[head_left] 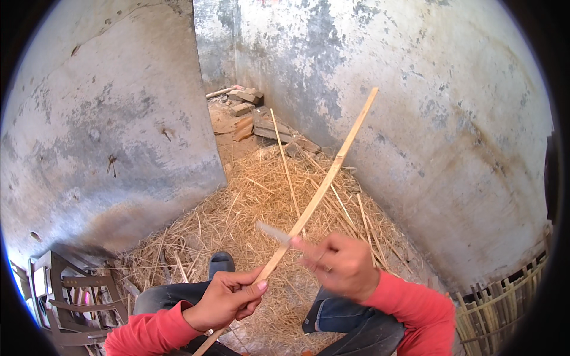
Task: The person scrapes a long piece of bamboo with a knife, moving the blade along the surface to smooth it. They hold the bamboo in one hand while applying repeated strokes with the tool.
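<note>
My left hand (225, 298) grips a long pale bamboo strip (326, 178) near its lower end; the strip slants up to the right in front of the wall. My right hand (339, 264) is closed on a knife whose blurred blade (273, 232) points left and meets the strip just above my left hand. Both sleeves are red. My knees in blue jeans (341, 317) show below the hands.
A heap of straw and thin bamboo slivers (267, 202) covers the floor between stained concrete walls. Bricks and wood scraps (246, 113) lie in the far corner. A dark sandal (221, 261) is by my leg. A wooden frame (65, 296) lies at lower left, woven bamboo work (504, 302) at lower right.
</note>
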`<state>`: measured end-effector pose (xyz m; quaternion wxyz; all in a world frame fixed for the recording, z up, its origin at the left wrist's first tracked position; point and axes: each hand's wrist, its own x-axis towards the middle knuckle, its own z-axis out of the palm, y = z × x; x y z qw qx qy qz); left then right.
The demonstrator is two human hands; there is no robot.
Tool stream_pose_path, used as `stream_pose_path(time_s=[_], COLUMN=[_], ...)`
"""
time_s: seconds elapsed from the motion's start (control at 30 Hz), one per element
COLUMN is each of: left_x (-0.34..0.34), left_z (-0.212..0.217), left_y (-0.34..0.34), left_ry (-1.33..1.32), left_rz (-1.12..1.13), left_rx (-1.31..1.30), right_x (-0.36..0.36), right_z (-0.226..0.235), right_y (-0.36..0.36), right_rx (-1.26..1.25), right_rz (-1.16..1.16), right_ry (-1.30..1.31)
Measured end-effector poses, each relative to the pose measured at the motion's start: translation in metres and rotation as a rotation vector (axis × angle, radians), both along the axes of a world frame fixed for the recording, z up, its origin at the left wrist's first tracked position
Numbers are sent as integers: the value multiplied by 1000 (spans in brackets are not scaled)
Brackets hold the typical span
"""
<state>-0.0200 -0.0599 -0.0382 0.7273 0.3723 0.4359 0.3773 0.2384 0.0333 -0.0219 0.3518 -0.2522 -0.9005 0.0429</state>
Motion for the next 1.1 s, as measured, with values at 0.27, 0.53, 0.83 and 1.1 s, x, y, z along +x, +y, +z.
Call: stream_pose_path(time_s=[0.27, 0.53, 0.83, 1.1], left_x=[-3, -9, -10, -8], left_z=[4, 2, 3, -9], left_y=[-6, -7, -12, -14], left_ry=[-198, -198, -101, -13], left_rz=[-6, -14, 27, 111], left_rx=[-101, -131, -131, -17], right_x=[1, 1, 30, -6], right_z=[-7, -25, -28, -31], right_y=[19, 16, 83, 13], right_rx=[96, 63, 199, 47], right_rz=[-154, 36, -197, 86], right_ry=[-98, -72, 178, -82])
